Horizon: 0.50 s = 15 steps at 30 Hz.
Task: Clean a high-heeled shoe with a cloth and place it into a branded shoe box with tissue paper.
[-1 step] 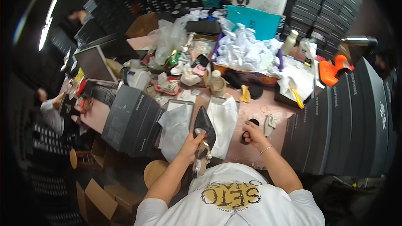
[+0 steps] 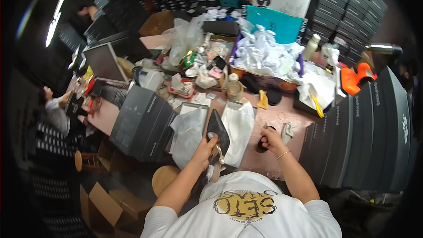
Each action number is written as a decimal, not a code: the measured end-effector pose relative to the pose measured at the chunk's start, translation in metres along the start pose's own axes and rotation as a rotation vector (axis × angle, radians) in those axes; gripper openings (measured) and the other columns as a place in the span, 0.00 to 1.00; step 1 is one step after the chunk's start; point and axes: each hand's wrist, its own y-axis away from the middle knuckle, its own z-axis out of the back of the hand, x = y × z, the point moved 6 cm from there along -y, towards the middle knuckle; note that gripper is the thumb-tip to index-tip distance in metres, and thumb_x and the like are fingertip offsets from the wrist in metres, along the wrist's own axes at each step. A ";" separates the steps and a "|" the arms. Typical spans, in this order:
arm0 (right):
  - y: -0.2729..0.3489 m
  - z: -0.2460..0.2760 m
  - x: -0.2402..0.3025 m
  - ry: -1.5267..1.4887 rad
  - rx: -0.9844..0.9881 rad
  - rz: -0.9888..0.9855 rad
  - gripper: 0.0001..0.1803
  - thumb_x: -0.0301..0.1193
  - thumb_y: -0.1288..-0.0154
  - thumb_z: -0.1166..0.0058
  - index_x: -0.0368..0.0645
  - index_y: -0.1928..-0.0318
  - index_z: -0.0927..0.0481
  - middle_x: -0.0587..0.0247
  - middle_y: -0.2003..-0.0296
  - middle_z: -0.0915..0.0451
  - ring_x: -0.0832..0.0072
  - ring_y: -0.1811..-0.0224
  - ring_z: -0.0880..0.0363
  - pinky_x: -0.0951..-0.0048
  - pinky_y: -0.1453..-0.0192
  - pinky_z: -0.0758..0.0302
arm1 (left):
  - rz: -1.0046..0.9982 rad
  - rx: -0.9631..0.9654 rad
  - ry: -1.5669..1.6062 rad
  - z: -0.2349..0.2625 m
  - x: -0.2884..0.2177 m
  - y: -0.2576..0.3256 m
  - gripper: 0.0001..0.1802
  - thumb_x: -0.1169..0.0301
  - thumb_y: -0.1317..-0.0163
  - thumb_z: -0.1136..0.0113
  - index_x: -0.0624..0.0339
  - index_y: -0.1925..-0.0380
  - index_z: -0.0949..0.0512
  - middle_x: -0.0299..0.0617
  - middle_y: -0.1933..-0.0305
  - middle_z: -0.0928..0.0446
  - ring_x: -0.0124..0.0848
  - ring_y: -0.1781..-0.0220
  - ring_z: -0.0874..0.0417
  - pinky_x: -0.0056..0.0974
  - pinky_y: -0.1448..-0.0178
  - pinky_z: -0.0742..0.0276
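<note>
My left hand is closed around a black pointed shoe, its toe pointing away from me. A pale ornamented strap and a light-coloured heel part hang below my fingers. Behind the shoe lies an open shoe box with white tissue paper folded out to both sides. To the right, over the pink tabletop, my right hand has its fingers closed on a small black object, mostly covered by the hand. A crumpled whitish cloth lies just right of that hand.
Dark shoe boxes stand at left and in a row at right. Farther back are a jar, a black round pad, a yellow cloth and a bin of crumpled paper. Another person works at far left.
The whole view has shifted slightly to the right. The black object under my right hand sits at a slightly different angle. My left hand keeps its hold on the shoe.
</note>
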 end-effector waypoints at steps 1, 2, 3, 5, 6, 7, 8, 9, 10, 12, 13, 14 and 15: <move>-0.018 0.008 0.007 0.080 -0.011 0.015 0.07 0.37 0.32 0.46 0.51 0.59 0.28 0.74 0.70 0.30 0.83 0.79 0.35 0.81 0.81 0.40 | -0.016 -0.088 0.009 0.014 0.009 -0.013 0.21 0.62 0.31 0.43 0.58 0.43 0.32 0.42 0.56 0.22 0.33 0.55 0.17 0.36 0.52 0.17; -0.025 -0.001 0.019 0.143 -0.047 0.042 0.10 0.39 0.31 0.47 0.51 0.55 0.26 0.72 0.69 0.30 0.82 0.76 0.33 0.78 0.78 0.36 | 0.108 -0.004 0.186 0.026 0.023 -0.024 0.22 0.59 0.30 0.44 0.58 0.42 0.32 0.44 0.56 0.22 0.35 0.56 0.16 0.37 0.53 0.16; -0.036 -0.005 0.028 0.166 -0.061 0.090 0.15 0.41 0.31 0.47 0.51 0.47 0.26 0.71 0.66 0.29 0.81 0.72 0.31 0.76 0.70 0.31 | 0.227 0.099 0.362 0.032 0.033 -0.034 0.23 0.57 0.30 0.45 0.57 0.42 0.32 0.46 0.56 0.22 0.37 0.57 0.16 0.38 0.54 0.15; -0.050 -0.008 0.052 0.485 -0.035 0.252 0.36 0.41 0.32 0.46 0.39 0.29 0.40 0.59 0.47 0.28 0.75 0.61 0.28 0.75 0.59 0.27 | 0.262 0.335 0.705 0.018 0.032 -0.031 0.23 0.59 0.30 0.46 0.55 0.39 0.33 0.49 0.55 0.23 0.40 0.57 0.17 0.40 0.54 0.15; -0.049 -0.020 0.060 0.549 -0.026 0.342 0.37 0.41 0.32 0.46 0.38 0.29 0.42 0.57 0.44 0.30 0.74 0.58 0.28 0.75 0.57 0.28 | 0.160 0.446 0.863 0.005 0.022 -0.021 0.25 0.63 0.31 0.45 0.53 0.36 0.35 0.50 0.53 0.24 0.41 0.56 0.18 0.41 0.52 0.15; -0.041 -0.033 0.067 0.614 -0.012 0.428 0.37 0.41 0.31 0.46 0.38 0.28 0.43 0.56 0.40 0.32 0.74 0.56 0.27 0.75 0.54 0.28 | 0.091 0.504 0.965 0.001 0.014 -0.014 0.25 0.66 0.31 0.45 0.52 0.35 0.36 0.53 0.51 0.26 0.43 0.55 0.19 0.42 0.51 0.15; -0.036 -0.045 0.069 0.674 0.003 0.517 0.38 0.41 0.31 0.46 0.37 0.28 0.44 0.55 0.37 0.34 0.73 0.54 0.27 0.74 0.52 0.29 | 0.030 0.575 1.065 -0.004 0.006 -0.007 0.27 0.69 0.31 0.45 0.51 0.33 0.37 0.55 0.48 0.27 0.45 0.54 0.19 0.42 0.51 0.16; -0.031 -0.053 0.067 0.509 0.096 0.630 0.37 0.40 0.30 0.47 0.39 0.28 0.44 0.51 0.35 0.36 0.72 0.47 0.27 0.72 0.46 0.30 | 0.044 0.556 1.072 -0.007 0.000 -0.004 0.27 0.68 0.32 0.44 0.52 0.34 0.36 0.54 0.49 0.27 0.44 0.54 0.19 0.42 0.51 0.15; -0.017 -0.071 0.063 0.516 0.128 0.536 0.36 0.39 0.30 0.48 0.40 0.28 0.44 0.51 0.34 0.36 0.71 0.45 0.27 0.71 0.45 0.30 | 0.035 0.561 1.078 -0.002 -0.001 -0.004 0.27 0.68 0.32 0.43 0.52 0.34 0.36 0.54 0.49 0.27 0.43 0.54 0.19 0.42 0.51 0.15; 0.030 -0.104 0.061 0.453 0.233 0.421 0.32 0.38 0.28 0.50 0.43 0.28 0.42 0.52 0.36 0.33 0.71 0.44 0.25 0.69 0.44 0.29 | 0.037 0.492 1.073 0.005 -0.003 -0.004 0.27 0.51 0.30 0.50 0.50 0.37 0.32 0.54 0.52 0.22 0.44 0.59 0.15 0.44 0.56 0.12; 0.038 -0.108 0.054 0.474 0.261 0.409 0.32 0.38 0.28 0.50 0.43 0.28 0.41 0.53 0.37 0.32 0.71 0.46 0.25 0.69 0.44 0.28 | 0.048 0.514 1.100 0.004 -0.006 -0.004 0.27 0.51 0.30 0.49 0.51 0.37 0.33 0.53 0.53 0.22 0.43 0.59 0.15 0.43 0.56 0.13; 0.043 -0.112 0.045 0.492 0.289 0.397 0.31 0.38 0.28 0.50 0.43 0.29 0.40 0.53 0.38 0.31 0.72 0.47 0.24 0.70 0.45 0.28 | 0.046 0.536 1.133 0.006 -0.011 -0.002 0.26 0.52 0.29 0.49 0.52 0.37 0.33 0.53 0.53 0.22 0.43 0.59 0.16 0.43 0.56 0.13; 0.050 -0.111 0.037 0.514 0.301 0.380 0.31 0.38 0.27 0.50 0.43 0.29 0.40 0.54 0.39 0.30 0.72 0.48 0.23 0.70 0.45 0.28 | 0.059 0.562 1.176 0.008 -0.010 -0.001 0.26 0.54 0.29 0.49 0.52 0.36 0.33 0.53 0.53 0.22 0.43 0.59 0.16 0.42 0.56 0.13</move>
